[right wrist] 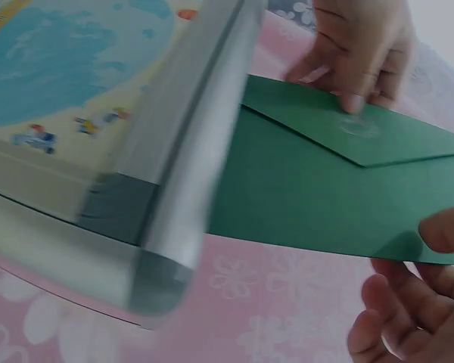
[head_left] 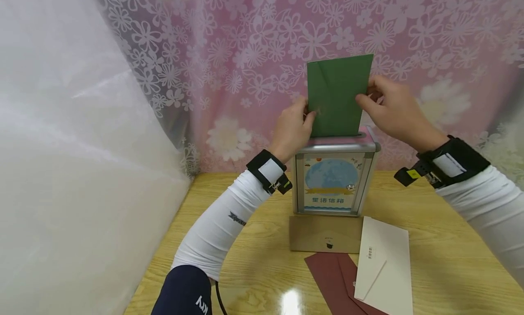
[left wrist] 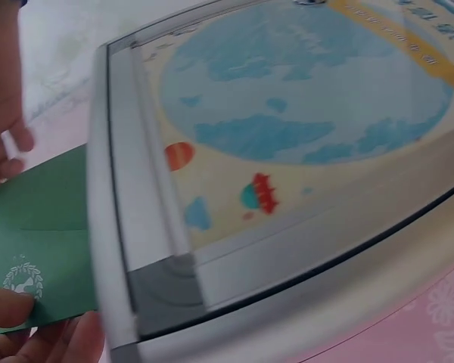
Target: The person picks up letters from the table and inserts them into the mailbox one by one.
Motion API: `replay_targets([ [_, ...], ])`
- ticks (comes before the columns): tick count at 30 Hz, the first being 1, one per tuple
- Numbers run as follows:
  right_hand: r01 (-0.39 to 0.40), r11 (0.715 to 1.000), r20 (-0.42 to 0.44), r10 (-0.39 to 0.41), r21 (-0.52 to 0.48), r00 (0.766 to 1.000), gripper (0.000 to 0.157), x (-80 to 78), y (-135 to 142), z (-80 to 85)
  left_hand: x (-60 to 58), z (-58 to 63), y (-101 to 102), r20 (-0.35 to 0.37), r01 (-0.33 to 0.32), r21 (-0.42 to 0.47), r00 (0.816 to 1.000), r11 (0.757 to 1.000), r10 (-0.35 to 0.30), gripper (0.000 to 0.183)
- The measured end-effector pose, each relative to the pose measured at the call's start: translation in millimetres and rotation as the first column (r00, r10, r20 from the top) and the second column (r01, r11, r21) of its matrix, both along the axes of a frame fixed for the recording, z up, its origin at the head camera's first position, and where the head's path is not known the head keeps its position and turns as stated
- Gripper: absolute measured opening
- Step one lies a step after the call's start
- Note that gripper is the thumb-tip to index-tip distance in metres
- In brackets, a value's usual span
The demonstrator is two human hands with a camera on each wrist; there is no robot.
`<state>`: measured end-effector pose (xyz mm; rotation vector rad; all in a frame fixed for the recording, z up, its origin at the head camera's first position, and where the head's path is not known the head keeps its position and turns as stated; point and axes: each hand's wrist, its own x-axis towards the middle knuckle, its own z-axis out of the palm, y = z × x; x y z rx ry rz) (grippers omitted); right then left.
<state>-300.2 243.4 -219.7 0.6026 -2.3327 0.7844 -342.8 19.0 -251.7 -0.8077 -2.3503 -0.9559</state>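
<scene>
A green envelope (head_left: 337,94) stands upright over the slot in the top of a silver-framed letter box (head_left: 331,183). Its lower end meets the slot; how deep it sits inside I cannot tell. My left hand (head_left: 292,126) pinches the envelope's left edge near the box top, thumb on the face toward me. Higher up, my right hand (head_left: 393,105) pinches the right edge between thumb and fingers. The right wrist view shows the envelope's pointed flap (right wrist: 363,140) folded down, and the left wrist view a white wreath print (left wrist: 23,280) beside my left thumb.
In front of the box lie a brown envelope (head_left: 319,233), a dark red envelope (head_left: 331,278) and a cream envelope (head_left: 386,260) that overlaps the red one. They rest on a wooden table (head_left: 254,242). A pink flowered curtain (head_left: 245,55) hangs behind; white sheeting (head_left: 73,146) covers the left side.
</scene>
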Motion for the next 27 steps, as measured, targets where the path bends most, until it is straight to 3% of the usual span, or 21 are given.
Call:
replay_targets([
  [4, 0.046, 0.998, -0.074, -0.049, -0.045, 0.996, 0.037, -2.1, -1.5, 9.1, -0.7, -8.3, -0.1, 0.025, -0.014, -0.041, 1.0, 0.999, 0.015, 0.017],
  [8, 0.05, 0.998, -0.156, -0.054, -0.028, 0.986, 0.066, -5.6, -2.5, 9.1, -0.8, -13.0, 0.6, 0.047, -0.024, -0.085, 0.998, 0.996, 0.028, 0.019],
  [10, 0.04, 0.999, -0.199, -0.04, -0.003, 0.979, 0.07, -7.1, -1.7, 5.1, -0.7, -14.0, 0.4, 0.066, -0.016, -0.081, 0.998, 0.997, 0.022, 0.022],
  [14, 0.015, 0.999, -0.219, -0.008, 0.031, 0.976, 0.055, -8.0, -0.3, -6.3, -0.4, -10.6, -0.7, 0.044, -0.012, -0.001, 0.999, 1.0, 0.012, 0.04],
  [19, -0.004, 1.0, -0.185, 0.009, 0.029, 0.983, 0.043, -8.5, -0.6, -22.3, 2.3, -1.5, -0.4, -0.088, -0.001, 0.046, 0.996, 0.999, 0.006, 0.054],
  [22, -0.001, 0.999, -0.164, 0.008, 0.042, 0.986, 0.041, -8.9, -0.9, -32.0, 3.7, 0.0, 0.7, -0.128, -0.012, 0.01, 0.992, 1.0, 0.013, 0.042],
  [27, 0.003, 0.999, -0.118, 0.004, 0.053, 0.993, 0.036, -9.8, -0.8, -47.1, 1.8, -8.7, -0.6, -0.111, -0.05, -0.021, 0.993, 0.999, 0.048, 0.021],
])
